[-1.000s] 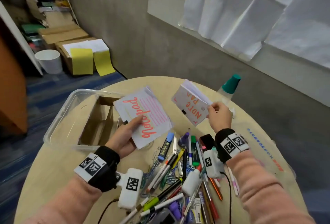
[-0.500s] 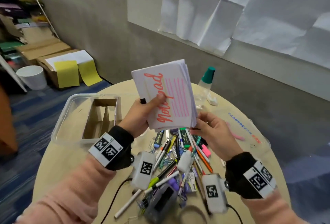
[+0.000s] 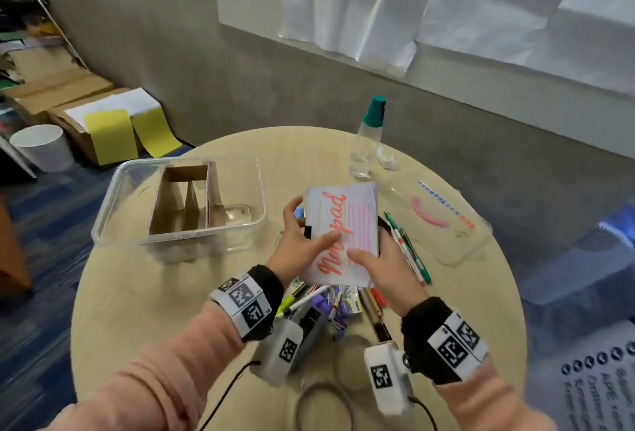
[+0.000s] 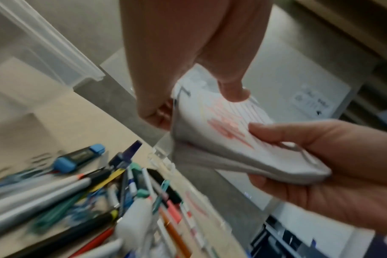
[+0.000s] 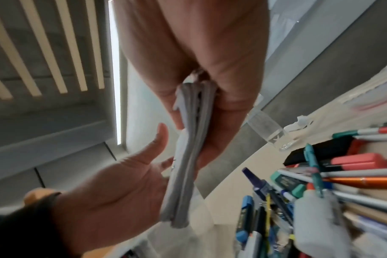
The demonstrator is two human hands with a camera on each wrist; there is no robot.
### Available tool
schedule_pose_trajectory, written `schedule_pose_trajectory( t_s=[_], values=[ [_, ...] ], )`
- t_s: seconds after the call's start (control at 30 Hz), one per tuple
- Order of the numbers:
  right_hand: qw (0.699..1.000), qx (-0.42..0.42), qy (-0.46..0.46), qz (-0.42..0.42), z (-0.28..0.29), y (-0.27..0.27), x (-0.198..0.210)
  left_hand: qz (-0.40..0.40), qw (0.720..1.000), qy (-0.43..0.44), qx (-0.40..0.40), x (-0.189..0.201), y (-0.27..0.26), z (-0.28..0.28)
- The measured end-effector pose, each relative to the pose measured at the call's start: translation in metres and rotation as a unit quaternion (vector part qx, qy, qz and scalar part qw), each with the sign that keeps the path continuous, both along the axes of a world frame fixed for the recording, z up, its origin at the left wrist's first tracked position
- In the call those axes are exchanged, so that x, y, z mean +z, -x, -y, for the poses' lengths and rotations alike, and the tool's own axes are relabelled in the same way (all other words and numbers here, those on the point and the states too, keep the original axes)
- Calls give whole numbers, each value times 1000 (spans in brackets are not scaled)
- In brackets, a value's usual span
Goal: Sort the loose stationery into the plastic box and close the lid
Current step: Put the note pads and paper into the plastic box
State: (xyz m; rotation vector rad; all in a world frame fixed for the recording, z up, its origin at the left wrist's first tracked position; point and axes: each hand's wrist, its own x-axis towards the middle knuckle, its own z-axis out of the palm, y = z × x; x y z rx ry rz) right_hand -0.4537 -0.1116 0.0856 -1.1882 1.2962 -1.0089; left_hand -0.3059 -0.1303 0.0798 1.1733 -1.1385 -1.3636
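Both hands hold a stack of white notepads (image 3: 347,221) with red "Notepad" lettering, just above the pile of pens and markers (image 3: 330,300). My left hand (image 3: 299,241) grips the stack's left edge, thumb on the cover. My right hand (image 3: 378,258) holds the near right corner, thumb on top and fingers beneath. The right wrist view shows the stack (image 5: 188,157) edge-on between the two hands. In the left wrist view the cover (image 4: 221,139) bends slightly. The clear plastic box (image 3: 178,234), with cardboard dividers inside, stands open to the left.
The clear lid (image 3: 457,245) lies flat on the table's right side, with a few pens (image 3: 409,248) beside it. A bottle with a green cap (image 3: 367,142) stands at the far edge. Cardboard boxes and a white bucket (image 3: 41,145) sit on the floor left.
A second ago each hand held its own notepad, apart. The two pads have been brought together into one stack, and both hands have lowered it over the pens.
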Motion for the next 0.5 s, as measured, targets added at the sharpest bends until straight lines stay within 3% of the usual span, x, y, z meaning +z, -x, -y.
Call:
schedule_pose_trajectory(
  t_s=[0.07, 0.13, 0.27, 0.43, 0.5],
  values=[
    [997, -34, 15, -71, -6, 6, -9, 100, 994, -44, 1, -16, -2, -12],
    [992, -59, 22, -109, -11, 16, -17, 241, 967, -74, -39, -38, -10, -27],
    [988, -101, 7, -113, -14, 40, -24, 456, 863, -114, -185, -77, -15, -57],
    [988, -110, -6, -111, -16, 55, -28, 606, 774, -62, -169, -91, 2, -73],
    [989, -107, -10, -105, -18, 55, -29, 625, 762, -69, -154, -92, 9, -73]
  ],
)
